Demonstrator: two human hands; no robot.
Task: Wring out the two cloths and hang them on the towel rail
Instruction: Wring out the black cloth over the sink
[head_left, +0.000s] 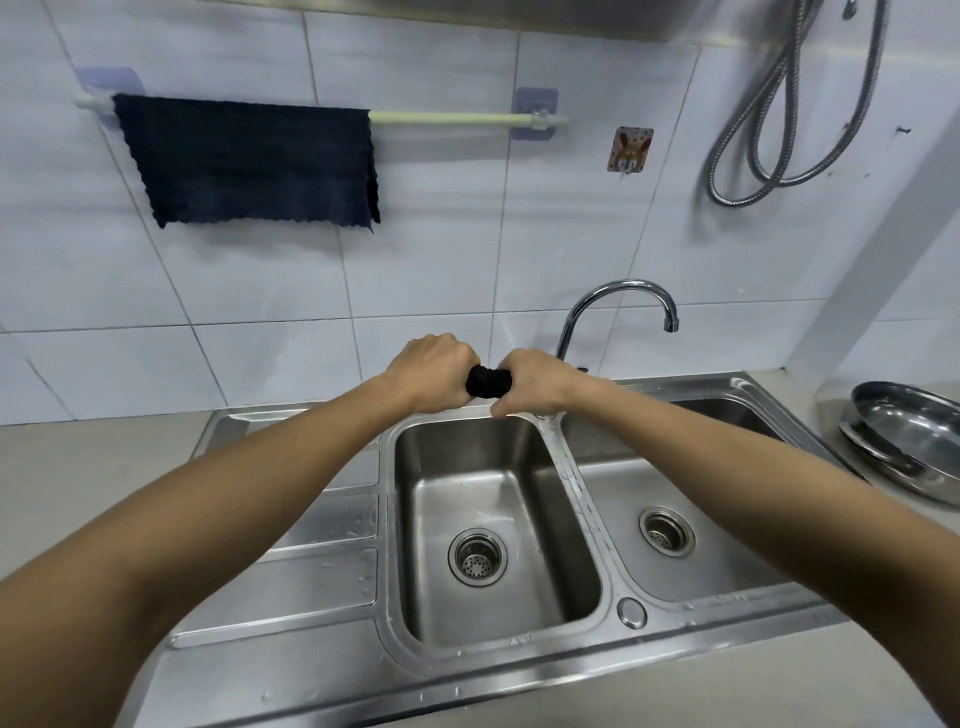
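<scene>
A dark, tightly twisted cloth shows as a short bunch between my two fists, held above the back rim of the left sink basin. My left hand grips its left end and my right hand grips its right end; most of the cloth is hidden inside my fingers. A second dark blue cloth hangs spread over the left part of the pale green towel rail on the tiled wall. The right part of the rail is bare.
A chrome tap curves over the sink divider just behind my right hand. The right basin lies beside the left one. Steel bowls stand on the counter at right. A shower hose and a small wall hook hang above.
</scene>
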